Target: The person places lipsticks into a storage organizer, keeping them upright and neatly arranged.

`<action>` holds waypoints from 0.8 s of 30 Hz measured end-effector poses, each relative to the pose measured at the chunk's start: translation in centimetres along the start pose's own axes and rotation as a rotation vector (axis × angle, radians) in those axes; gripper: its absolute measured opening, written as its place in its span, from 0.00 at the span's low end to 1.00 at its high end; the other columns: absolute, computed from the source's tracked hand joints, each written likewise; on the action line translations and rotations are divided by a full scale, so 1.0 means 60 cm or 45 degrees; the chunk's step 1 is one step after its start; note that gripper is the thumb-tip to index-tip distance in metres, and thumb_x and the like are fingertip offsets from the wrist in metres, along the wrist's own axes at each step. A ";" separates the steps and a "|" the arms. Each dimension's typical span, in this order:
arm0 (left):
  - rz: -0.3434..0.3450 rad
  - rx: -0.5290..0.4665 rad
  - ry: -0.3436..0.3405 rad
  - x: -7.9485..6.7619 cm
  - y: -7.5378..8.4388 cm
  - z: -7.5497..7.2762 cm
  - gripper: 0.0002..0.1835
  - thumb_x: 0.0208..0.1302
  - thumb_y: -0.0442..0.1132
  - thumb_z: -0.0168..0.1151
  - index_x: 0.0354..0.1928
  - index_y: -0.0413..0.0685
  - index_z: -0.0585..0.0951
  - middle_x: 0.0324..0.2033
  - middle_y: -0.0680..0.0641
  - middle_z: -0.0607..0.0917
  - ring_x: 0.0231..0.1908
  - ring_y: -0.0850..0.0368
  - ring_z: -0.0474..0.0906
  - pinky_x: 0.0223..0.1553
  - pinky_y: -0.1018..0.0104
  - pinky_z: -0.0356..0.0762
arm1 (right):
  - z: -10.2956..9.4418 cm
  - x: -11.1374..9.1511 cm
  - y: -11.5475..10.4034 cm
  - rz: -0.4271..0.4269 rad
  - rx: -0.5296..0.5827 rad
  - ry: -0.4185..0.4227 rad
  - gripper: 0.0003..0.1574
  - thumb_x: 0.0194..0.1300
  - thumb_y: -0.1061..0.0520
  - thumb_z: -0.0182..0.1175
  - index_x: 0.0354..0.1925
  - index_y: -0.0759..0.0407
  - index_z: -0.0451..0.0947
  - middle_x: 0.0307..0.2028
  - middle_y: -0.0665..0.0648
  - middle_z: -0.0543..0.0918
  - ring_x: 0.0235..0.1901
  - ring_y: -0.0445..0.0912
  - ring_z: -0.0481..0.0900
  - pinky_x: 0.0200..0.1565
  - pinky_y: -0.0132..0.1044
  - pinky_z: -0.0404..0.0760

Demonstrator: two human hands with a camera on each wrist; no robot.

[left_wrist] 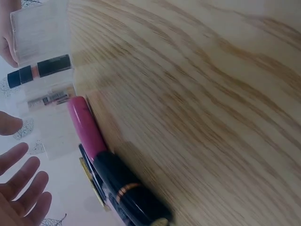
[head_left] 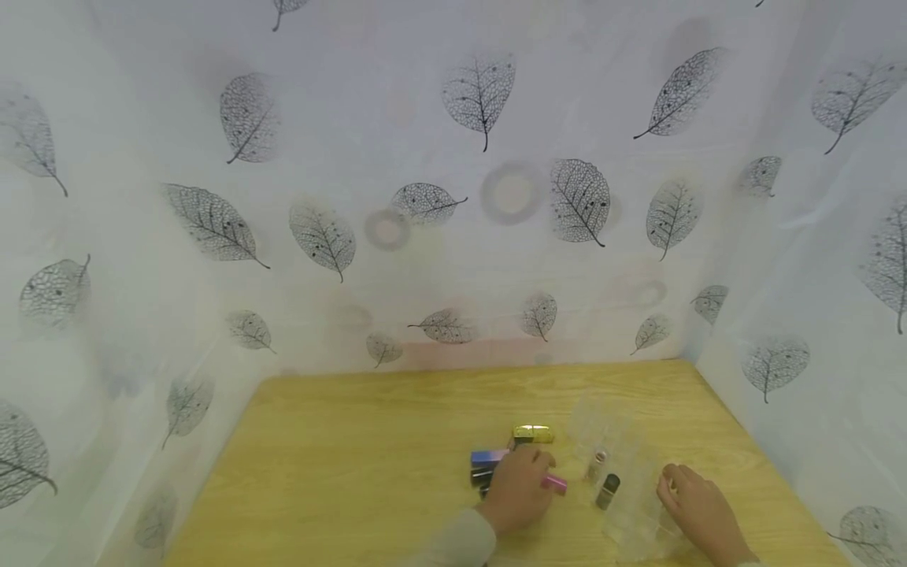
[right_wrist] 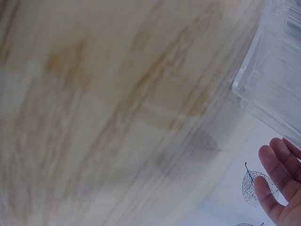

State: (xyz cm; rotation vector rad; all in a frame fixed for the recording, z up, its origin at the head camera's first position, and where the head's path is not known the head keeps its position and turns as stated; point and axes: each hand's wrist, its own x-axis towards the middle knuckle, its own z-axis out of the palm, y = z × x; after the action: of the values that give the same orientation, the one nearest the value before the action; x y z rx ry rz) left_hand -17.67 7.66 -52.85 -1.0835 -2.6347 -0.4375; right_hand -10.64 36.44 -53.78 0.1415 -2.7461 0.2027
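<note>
My left hand [head_left: 520, 488] hovers over a group of cosmetics, its fingers spread and relaxed in the left wrist view. Beneath it lie a pink tube [head_left: 555, 483], a black tube with a gold band [left_wrist: 126, 188] and a blue-and-pink box [head_left: 489, 457]; the hand hides part of them in the head view. A shiny gold tube [head_left: 533, 433] lies just beyond. On the right, my right hand [head_left: 697, 508] is beside a clear plastic organizer [right_wrist: 273, 80], fingers loosely bent and holding nothing. A black-capped tube [head_left: 608, 490] and a small clear-bodied tube [head_left: 597, 465] stand in the organizer.
Everything lies on a wood-grain table [head_left: 340, 465]. Pale sheeting printed with dark leaves [head_left: 425, 260] encloses the back and both sides. The organizer extends from the middle right of the table toward its front edge.
</note>
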 end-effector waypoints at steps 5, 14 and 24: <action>-0.111 0.005 -0.142 -0.011 -0.018 -0.006 0.14 0.53 0.43 0.63 0.43 0.55 0.81 0.36 0.56 0.80 0.37 0.63 0.75 0.40 0.71 0.74 | 0.001 0.001 -0.001 0.012 0.025 0.013 0.03 0.54 0.61 0.60 0.27 0.59 0.74 0.21 0.49 0.75 0.18 0.36 0.69 0.21 0.26 0.64; -0.106 0.057 -0.170 -0.029 -0.044 -0.002 0.15 0.56 0.46 0.63 0.46 0.52 0.80 0.42 0.51 0.82 0.40 0.59 0.78 0.45 0.67 0.77 | 0.004 0.001 0.004 -0.029 0.005 -0.012 0.05 0.54 0.61 0.62 0.27 0.59 0.74 0.22 0.50 0.75 0.18 0.38 0.71 0.20 0.26 0.66; -0.070 0.079 -0.164 -0.041 -0.050 0.002 0.17 0.58 0.45 0.62 0.49 0.51 0.79 0.40 0.53 0.82 0.41 0.60 0.77 0.47 0.68 0.77 | 0.003 0.002 0.005 0.026 0.040 -0.063 0.03 0.57 0.61 0.59 0.28 0.59 0.74 0.22 0.50 0.74 0.19 0.38 0.70 0.21 0.28 0.67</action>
State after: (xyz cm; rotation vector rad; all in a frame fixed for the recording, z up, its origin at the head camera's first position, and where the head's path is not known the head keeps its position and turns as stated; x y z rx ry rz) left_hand -18.12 4.11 -54.37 -1.0555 -2.7757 -0.3048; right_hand -10.85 36.72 -53.92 0.1284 -2.7951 0.2516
